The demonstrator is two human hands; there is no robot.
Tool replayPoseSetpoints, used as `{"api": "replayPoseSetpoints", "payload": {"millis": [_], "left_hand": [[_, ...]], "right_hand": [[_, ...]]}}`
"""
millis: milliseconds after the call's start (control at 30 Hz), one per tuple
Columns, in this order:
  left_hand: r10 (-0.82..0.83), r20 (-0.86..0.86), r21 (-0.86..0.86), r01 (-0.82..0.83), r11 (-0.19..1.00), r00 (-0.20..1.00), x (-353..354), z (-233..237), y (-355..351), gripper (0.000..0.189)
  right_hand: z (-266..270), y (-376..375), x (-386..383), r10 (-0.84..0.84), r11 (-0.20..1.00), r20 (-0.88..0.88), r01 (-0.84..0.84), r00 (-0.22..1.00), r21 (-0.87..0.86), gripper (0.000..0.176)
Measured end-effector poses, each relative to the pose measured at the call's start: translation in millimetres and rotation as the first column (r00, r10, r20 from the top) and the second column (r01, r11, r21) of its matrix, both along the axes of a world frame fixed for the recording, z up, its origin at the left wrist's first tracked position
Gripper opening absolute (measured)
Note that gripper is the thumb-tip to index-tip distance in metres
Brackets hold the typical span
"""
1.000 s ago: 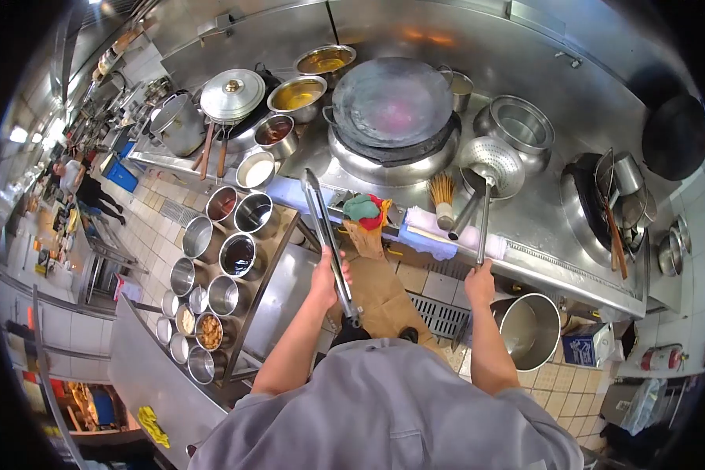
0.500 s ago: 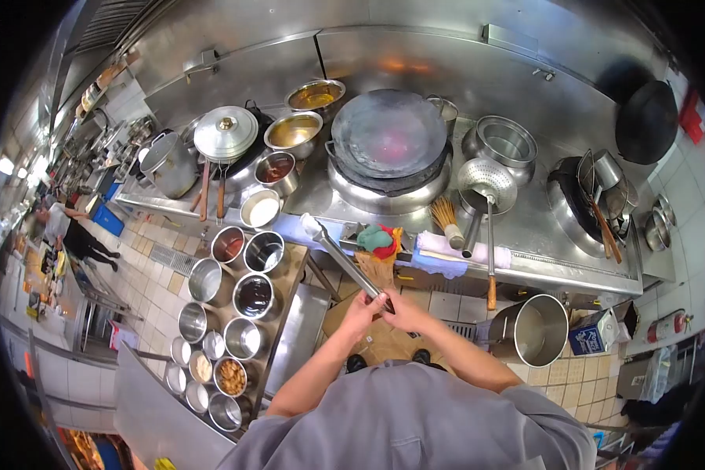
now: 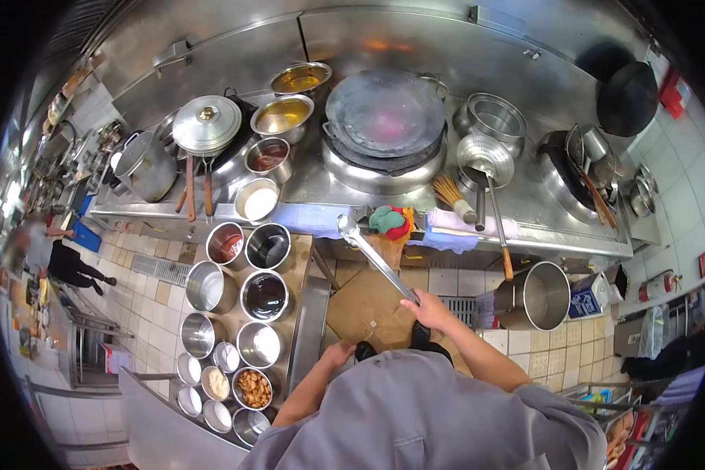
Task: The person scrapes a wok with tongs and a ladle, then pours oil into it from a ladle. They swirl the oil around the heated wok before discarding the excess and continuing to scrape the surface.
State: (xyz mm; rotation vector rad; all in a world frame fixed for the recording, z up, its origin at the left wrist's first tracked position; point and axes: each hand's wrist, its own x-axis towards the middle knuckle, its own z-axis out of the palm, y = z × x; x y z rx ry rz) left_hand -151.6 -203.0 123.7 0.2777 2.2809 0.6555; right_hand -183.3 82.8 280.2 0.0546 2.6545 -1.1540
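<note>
In my right hand (image 3: 431, 311) is a pair of long metal tongs (image 3: 380, 262). My fingers are wrapped round their lower end, and the rounded tips point up and left toward the stove's front edge. Low on the left, my left hand (image 3: 338, 354) hangs apart from the tongs. Its fingers look loosely extended and nothing shows in them. Beyond the tips lie a green and red cloth (image 3: 392, 223) and a folded pink towel (image 3: 474, 223). A large wok (image 3: 384, 113) sits on the burner ahead.
Metal pots of sauces and ingredients, among them a dark sauce pot (image 3: 264, 296), crowd the left cart. A perforated strainer (image 3: 486, 157), a bamboo brush (image 3: 454, 196) and a lidded pot (image 3: 206, 125) are on the stove. A tall pot (image 3: 544, 296) stands right. Another person (image 3: 66, 254) is far left.
My left hand has let go of the tongs and dropped down and left. My right hand has moved right, still holding them, and the tips have shifted right. The view has shifted slightly.
</note>
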Motion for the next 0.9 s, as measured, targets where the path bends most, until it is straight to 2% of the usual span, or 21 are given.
{"api": "replayPoseSetpoints", "payload": {"millis": [67,100,233,300,433,500,533,567,600,633,700,800,867,900], "left_hand": [[-0.053,0.113,-0.163,0.071,0.984,0.992,29.3,-101.7,-51.0,0.054],[-0.056,0.168,-0.198,0.089,0.976,0.984,44.4,-135.3,-72.6,0.054],[0.005,0.279,-0.256,0.069,0.964,0.960,82.5,-174.0,-119.1,0.053],[0.018,0.287,-0.255,0.058,0.965,0.958,88.1,-184.0,-126.9,0.053],[0.027,0.242,-0.213,0.026,0.977,0.970,71.0,-195.4,-121.3,0.052],[0.042,0.190,-0.178,-0.008,0.984,0.981,51.2,-193.8,-109.4,0.052],[0.061,0.164,-0.152,-0.036,0.988,0.985,41.4,-184.8,-102.2,0.051],[0.101,0.140,-0.100,-0.087,0.991,0.985,37.9,-143.3,-90.5,0.050],[0.139,0.118,-0.045,-0.135,0.990,0.983,32.5,-84.4,-73.7,0.049],[0.175,0.098,0.012,-0.178,0.984,0.980,26.1,-17.6,-54.5,0.049],[0.168,0.105,0.010,-0.170,0.985,0.980,20.3,-6.0,-45.1,0.048],[0.165,0.149,0.029,-0.171,0.985,0.975,18.9,-4.5,-47.8,0.046],[0.166,0.178,0.051,-0.178,0.983,0.970,25.4,-21.2,-54.0,0.046],[0.096,0.109,0.104,-0.107,0.989,0.989,30.4,-39.2,-62.2,0.047]], "right_hand": [[4.1,5.1,0.1,0.013,1.000,0.047,-0.013,0.999,-0.004,0.047],[6.5,5.0,0.5,0.027,1.000,0.019,-0.027,0.999,-0.001,0.047],[-8.4,-3.0,5.2,0.023,1.000,-0.024,-0.024,0.999,-0.004,0.048],[-12.7,-12.2,5.9,0.001,0.999,-0.074,-0.004,0.997,-0.036,0.048],[0.7,-22.8,1.2,-0.063,0.997,-0.009,0.064,0.998,0.033,0.050],[16.3,-17.9,-15.8,-0.098,0.971,-0.066,0.110,0.993,0.214,0.055],[16.8,-10.1,-28.5,-0.105,0.952,-0.167,0.148,0.980,0.267,0.058],[18.4,0.7,-42.8,-0.107,0.930,-0.268,0.191,0.958,0.312,0.060],[26.2,11.2,-60.2,-0.109,0.868,-0.242,0.211,0.964,0.450,0.062],[40.9,21.1,-76.8,-0.096,0.862,-0.288,0.224,0.953,0.455,0.065],[69.0,42.7,-110.8,-0.009,0.732,-0.345,0.241,0.939,0.638,0.068],[92.5,78.8,-160.2,0.118,0.544,-0.398,0.276,0.910,0.792,0.071],[115.6,87.2,-177.1,0.171,0.471,-0.360,0.245,0.917,0.848,0.069],[122.0,92.1,-186.6,0.176,0.468,-0.366,0.250,0.914,0.848,0.069]]}}
